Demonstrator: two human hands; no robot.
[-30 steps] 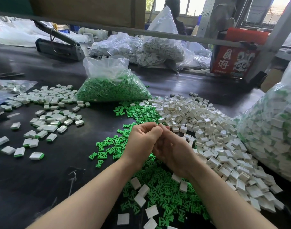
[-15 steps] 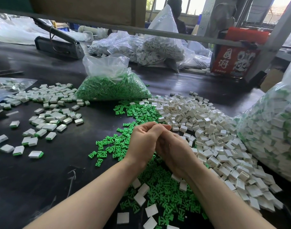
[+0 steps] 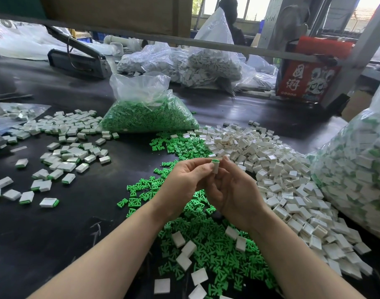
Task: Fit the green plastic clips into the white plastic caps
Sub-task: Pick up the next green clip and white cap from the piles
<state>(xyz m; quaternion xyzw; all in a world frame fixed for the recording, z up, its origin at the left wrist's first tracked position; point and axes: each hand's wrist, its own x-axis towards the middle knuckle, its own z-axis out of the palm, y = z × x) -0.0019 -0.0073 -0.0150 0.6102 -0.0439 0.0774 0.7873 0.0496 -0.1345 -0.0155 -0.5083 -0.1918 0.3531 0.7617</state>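
Both hands meet above the dark table, holding one white cap (image 3: pixel 215 167) upright with a green clip showing at its top. My left hand (image 3: pixel 186 180) pinches the cap from the left with its fingertips. My right hand (image 3: pixel 233 190) holds it from the right, thumb up beside it. Loose green clips (image 3: pixel 206 244) lie under and in front of my hands. A big heap of empty white caps (image 3: pixel 271 169) spreads to the right. Finished caps with green ends (image 3: pixel 66 152) lie scattered at the left.
A clear bag of green clips (image 3: pixel 146 113) stands behind the piles. A large bag of finished caps (image 3: pixel 353 165) fills the right edge. More bags of white parts (image 3: pixel 195 61), a black tool (image 3: pixel 77 59) and a red box (image 3: pixel 307 80) sit at the back. A person stands beyond.
My hands were pressed together with the part hidden between them. They have parted a little and risen, and the white cap with the green clip in it now shows at my fingertips.
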